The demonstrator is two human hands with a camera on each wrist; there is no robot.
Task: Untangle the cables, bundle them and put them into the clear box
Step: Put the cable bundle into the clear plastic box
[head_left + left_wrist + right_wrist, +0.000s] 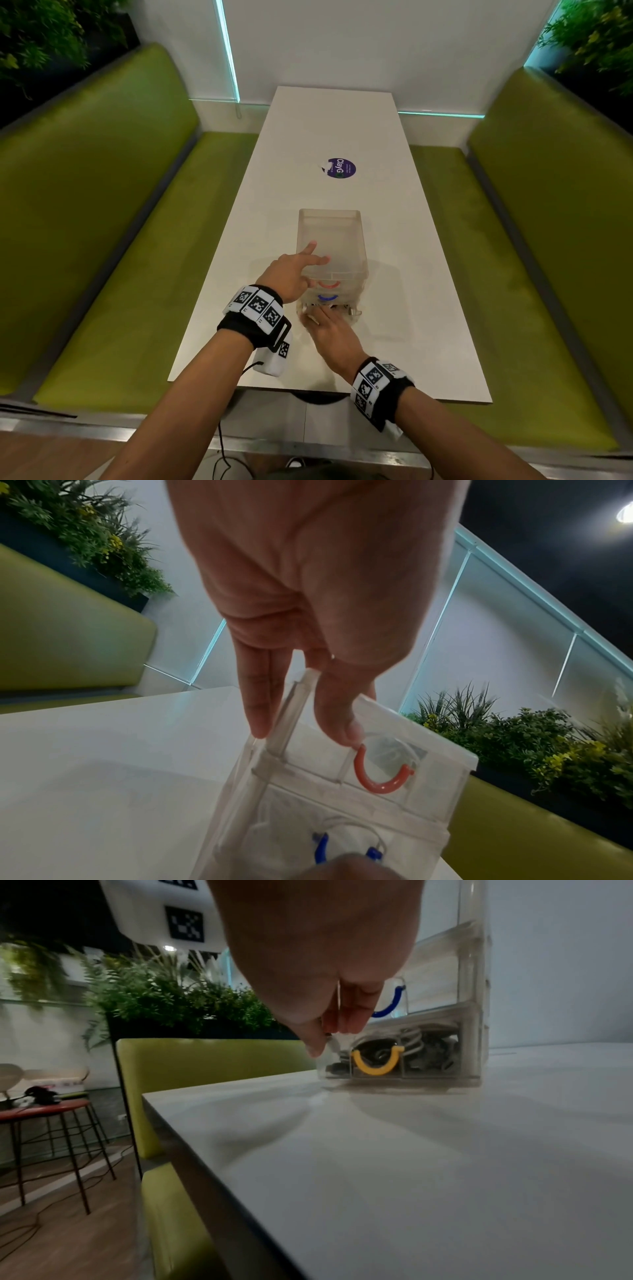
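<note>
A clear three-drawer box (358,236) stands upright on the white table (428,308). Its drawers carry a red handle (380,781), a blue handle (390,1004) and a yellow handle (375,1065). Coiled black and white cables (428,1045) fill the bottom drawer (445,1069). My left hand (301,270) lies on the box's near left top corner, fingers stretched over the top and thumb on the front beside the red handle. My right hand (313,315) is at the bottom drawer's front left edge, thumb and fingertips closed on its rim.
A purple round sticker (340,168) lies farther up the table. Green benches (120,274) run along both sides, with plants behind them. A stool (44,1112) with small items stands on the floor to the left. A black cord (222,452) hangs below the table's near edge.
</note>
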